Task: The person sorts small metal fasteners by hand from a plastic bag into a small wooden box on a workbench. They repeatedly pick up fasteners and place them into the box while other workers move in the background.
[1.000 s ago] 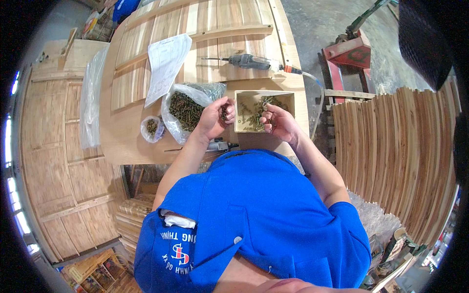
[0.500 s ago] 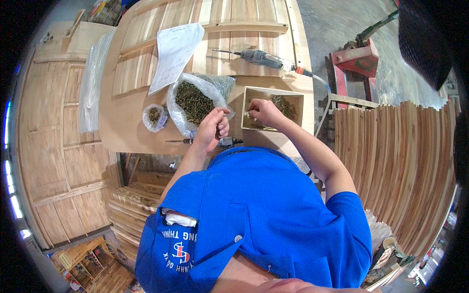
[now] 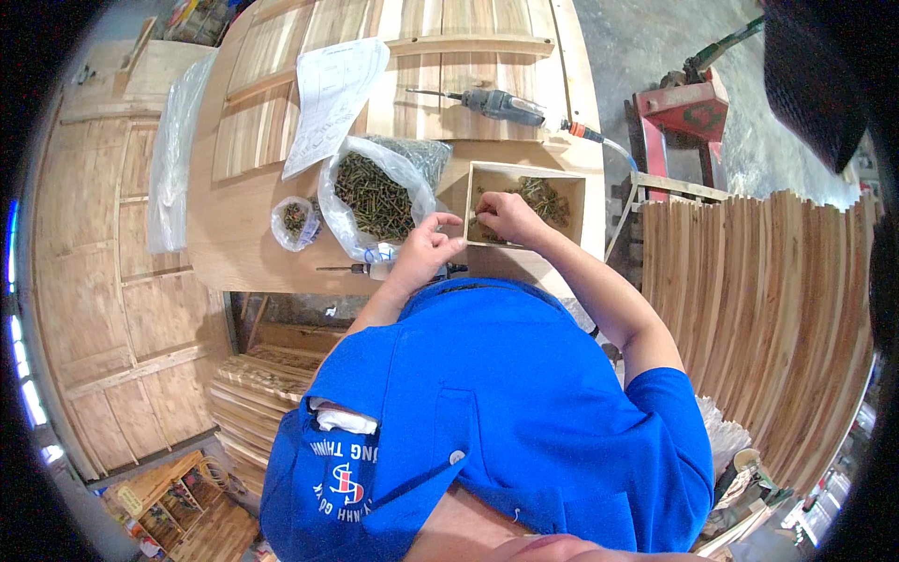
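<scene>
My right hand (image 3: pixel 508 219) reaches into a small open wooden box (image 3: pixel 572 236), its fingers bunched over the left part. Whatever those fingers hold is hidden. Loose screws (image 3: pixel 545 199) lie inside the box. Just outside the box's left wall, my left hand (image 3: pixel 428 251) has its thumb and index finger apart, and no object shows between them. To its left stands a clear plastic bag (image 3: pixel 337 225) with rolled-down sides, full of dark screws (image 3: pixel 373 199). A smaller plastic bag (image 3: pixel 298 242) holds some small pieces of hardware.
A power screwdriver (image 3: pixel 501 107) with a hose lies on the wooden panel (image 3: pixel 459 70), beside a printed sheet (image 3: pixel 339 94). Partly behind my left hand is a second driver (image 3: pixel 379 270). Stacked boards (image 3: pixel 749 328) and a red pallet jack (image 3: pixel 682 117) stand right.
My left hand has moved right toward the box, and its curled fingers have spread. The right hand stays in the box with little movement.
</scene>
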Tool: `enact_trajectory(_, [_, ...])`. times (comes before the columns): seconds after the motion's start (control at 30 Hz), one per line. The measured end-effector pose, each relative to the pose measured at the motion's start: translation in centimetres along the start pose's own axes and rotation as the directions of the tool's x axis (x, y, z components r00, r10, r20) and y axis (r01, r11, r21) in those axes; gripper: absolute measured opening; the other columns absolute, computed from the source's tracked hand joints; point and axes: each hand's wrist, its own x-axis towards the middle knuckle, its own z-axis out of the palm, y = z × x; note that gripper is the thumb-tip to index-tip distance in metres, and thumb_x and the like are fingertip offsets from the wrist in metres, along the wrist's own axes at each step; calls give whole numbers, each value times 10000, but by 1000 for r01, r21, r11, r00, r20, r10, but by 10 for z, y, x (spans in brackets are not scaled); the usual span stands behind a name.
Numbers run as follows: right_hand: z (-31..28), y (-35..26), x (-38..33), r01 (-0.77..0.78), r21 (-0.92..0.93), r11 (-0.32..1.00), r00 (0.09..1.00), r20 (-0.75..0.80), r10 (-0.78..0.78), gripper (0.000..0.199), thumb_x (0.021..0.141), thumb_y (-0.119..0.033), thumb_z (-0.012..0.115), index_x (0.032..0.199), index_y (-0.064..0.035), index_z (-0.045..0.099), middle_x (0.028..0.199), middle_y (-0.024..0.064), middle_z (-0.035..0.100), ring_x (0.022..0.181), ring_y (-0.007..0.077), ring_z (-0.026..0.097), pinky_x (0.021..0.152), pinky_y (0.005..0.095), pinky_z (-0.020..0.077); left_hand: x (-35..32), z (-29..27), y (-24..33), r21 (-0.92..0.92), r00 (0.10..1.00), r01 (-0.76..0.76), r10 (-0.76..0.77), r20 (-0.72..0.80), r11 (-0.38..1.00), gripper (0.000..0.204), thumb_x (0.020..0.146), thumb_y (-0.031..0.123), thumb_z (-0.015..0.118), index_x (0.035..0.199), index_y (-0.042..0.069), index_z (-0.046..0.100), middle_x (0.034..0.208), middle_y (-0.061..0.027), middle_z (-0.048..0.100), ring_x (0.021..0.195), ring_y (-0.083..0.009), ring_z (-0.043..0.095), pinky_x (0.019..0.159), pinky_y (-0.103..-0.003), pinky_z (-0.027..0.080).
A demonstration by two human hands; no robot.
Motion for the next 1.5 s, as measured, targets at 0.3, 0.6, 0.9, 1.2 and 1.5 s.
enact_trajectory(0.3, [4,-1,2,89,-164,982,989,131,-68,166,726,-127,538,809,-4,613,811,228,613,799,381,599,742,452,474,3,12,-8,572,988,-89,145,-54,816,496,732,209,668,1163,79,460,502,-69,503,461,-189,508,469,-352,383])
enact_trajectory(0.6, [-2,4,9,30,-8,1000,976,216,-28,201,738,-150,566,850,2,634,794,211,628,765,341,618,735,418,476,7,12,0,609,996,-18,67,-58,793,444,746,241,655,1127,95,481,545,-76,528,531,-272,555,497,-397,418])
enact_trajectory(0.9, [-12,6,1,-272,331,904,907,402,126,202,805,-194,583,853,-7,644,724,54,645,600,145,564,581,301,455,7,12,-1,558,992,-54,108,-64,828,450,729,243,682,1111,81,508,497,-61,484,443,-184,481,453,-347,371])
enact_trajectory(1.2, [-22,-4,-12,-423,695,582,885,455,99,128,841,-219,590,846,-91,595,664,-30,582,460,20,378,403,176,259,0,14,8,477,947,-182,284,-151,860,275,758,199,682,979,76,574,490,-35,424,427,-130,404,438,-293,349])
enact_trajectory(1.5, [-34,-31,-28,-386,782,490,916,389,101,126,842,-225,589,848,-99,594,658,-39,549,483,24,393,409,180,261,8,20,40,648,723,-504,690,-46,571,88,771,164,645,771,78,624,674,-84,613,596,-262,600,526,-340,461])
